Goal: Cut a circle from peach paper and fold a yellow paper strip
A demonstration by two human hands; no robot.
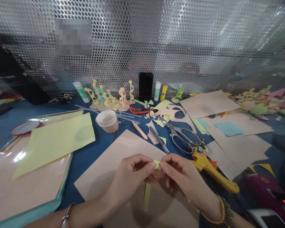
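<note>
Between the fingertips of my left hand [135, 172] and my right hand [180, 175] is a small folded piece of yellow paper [157, 164]. Both hands pinch it, one from each side. Below them hangs or lies a narrow yellow paper strip [146, 197]; whether it joins the folded piece is hidden by my fingers. Under my hands a large pale sheet of paper [104, 171] covers the table. Just beyond lie a grey pen [159, 140] and a peach-coloured pencil-like stick [140, 130]. To the right, large scissors [182, 136] rest with their handles toward me.
A white paper cup [107, 121], a red cutter [140, 110] and glue sticks [157, 91] stand or lie farther back. A phone [146, 86] leans on the perforated metal panel [114, 38]. Curled paper figures [106, 96] are beside it. A yellow glue gun [213, 174] lies right.
</note>
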